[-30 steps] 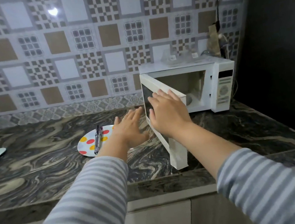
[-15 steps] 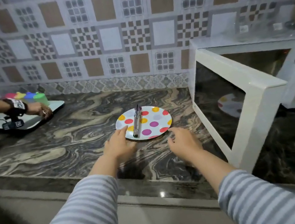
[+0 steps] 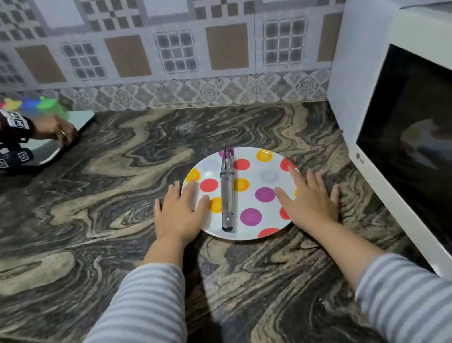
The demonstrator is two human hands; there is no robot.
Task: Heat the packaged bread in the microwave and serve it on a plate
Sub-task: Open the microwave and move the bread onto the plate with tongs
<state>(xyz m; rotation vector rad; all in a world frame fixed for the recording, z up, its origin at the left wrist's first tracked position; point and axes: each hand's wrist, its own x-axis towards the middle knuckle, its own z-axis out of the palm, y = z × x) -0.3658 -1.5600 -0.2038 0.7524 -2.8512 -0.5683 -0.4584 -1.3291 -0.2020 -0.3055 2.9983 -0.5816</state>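
Observation:
A white plate (image 3: 260,165) with coloured dots lies on the marbled counter (image 3: 90,213). Metal tongs (image 3: 227,190) lie across it, tips pointing away from me. My left hand (image 3: 178,210) rests flat on the plate's left rim, fingers spread. My right hand (image 3: 308,199) lies flat on the right rim, fingers spread too. Neither hand has closed on the plate. At the right stands the white microwave's open door (image 3: 413,144), its dark glass reflecting the plate. No bread shows in this view.
At the far left another person's hand (image 3: 59,132), with a black wrist strap, touches a white board (image 3: 43,155) that carries colourful pieces (image 3: 31,104). A tiled wall (image 3: 166,45) backs the counter. The counter's front edge runs along the bottom.
My hands left the microwave door and came down onto both sides of the plate. The view swung left and closer to the plate.

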